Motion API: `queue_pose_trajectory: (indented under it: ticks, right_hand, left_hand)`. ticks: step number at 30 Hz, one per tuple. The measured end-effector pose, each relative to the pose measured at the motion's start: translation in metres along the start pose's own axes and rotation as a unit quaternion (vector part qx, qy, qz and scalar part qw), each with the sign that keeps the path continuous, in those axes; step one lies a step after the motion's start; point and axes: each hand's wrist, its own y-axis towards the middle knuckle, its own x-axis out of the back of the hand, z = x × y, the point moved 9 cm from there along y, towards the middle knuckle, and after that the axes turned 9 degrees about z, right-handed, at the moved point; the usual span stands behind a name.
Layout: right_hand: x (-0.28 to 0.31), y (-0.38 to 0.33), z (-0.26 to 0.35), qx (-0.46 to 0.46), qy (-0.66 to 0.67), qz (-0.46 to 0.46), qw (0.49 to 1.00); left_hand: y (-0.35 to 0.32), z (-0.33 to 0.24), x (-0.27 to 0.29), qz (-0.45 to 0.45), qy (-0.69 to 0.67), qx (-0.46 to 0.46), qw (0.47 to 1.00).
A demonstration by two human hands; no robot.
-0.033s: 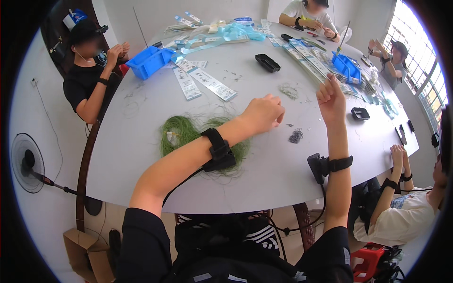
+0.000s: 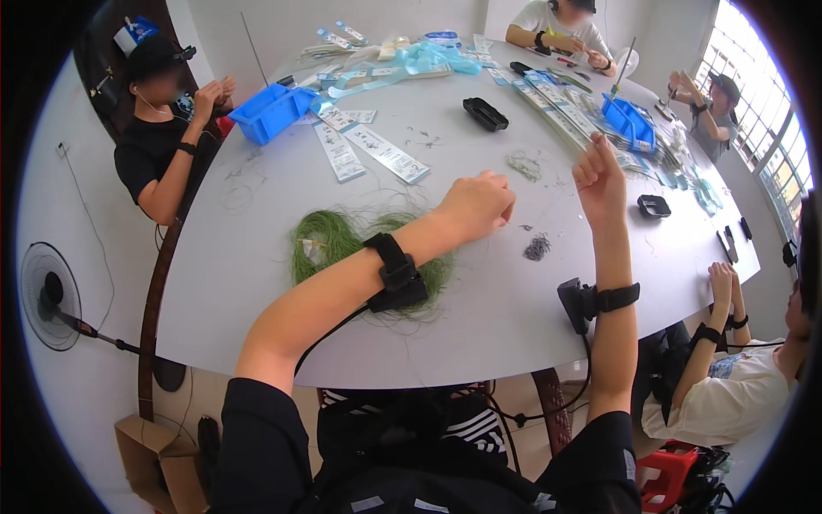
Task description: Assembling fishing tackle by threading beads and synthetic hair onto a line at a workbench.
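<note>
My left hand (image 2: 481,206) is closed above the table, its fingers curled together beyond a bundle of green thread (image 2: 324,236). That forearm crosses over the bundle, hiding part of it. Raised farther to the right, my right hand (image 2: 601,178) pinches with thumb and forefinger at its top. Whatever either hand holds is too fine or hidden to make out. Between and below the two hands lies a small pile of tiny dark grey pieces (image 2: 537,248). A loose tangle of pale green thread (image 2: 523,166) rests just beyond it.
Printed card strips (image 2: 390,154) lie near a blue bin (image 2: 270,113); another blue bin (image 2: 629,122) stands at the far right. Black trays (image 2: 485,114) sit on the white table (image 2: 257,325). Several people work around it. Cables hang from my wrist devices (image 2: 575,304).
</note>
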Motion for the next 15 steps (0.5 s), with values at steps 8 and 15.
queue_pose_trajectory:
  ticks: [8,15]
  right_hand:
    - [-0.059,-0.009,-0.021,-0.111,-0.355,0.115,0.921]
    - [-0.155,-0.009,-0.072,-0.16,-0.513,0.301,0.788]
  left_hand:
    - [-0.03,0.037,0.052,-0.093,-0.348,0.095,0.928]
    - [-0.075,0.055,0.081,-0.152,-0.526,0.079,0.833]
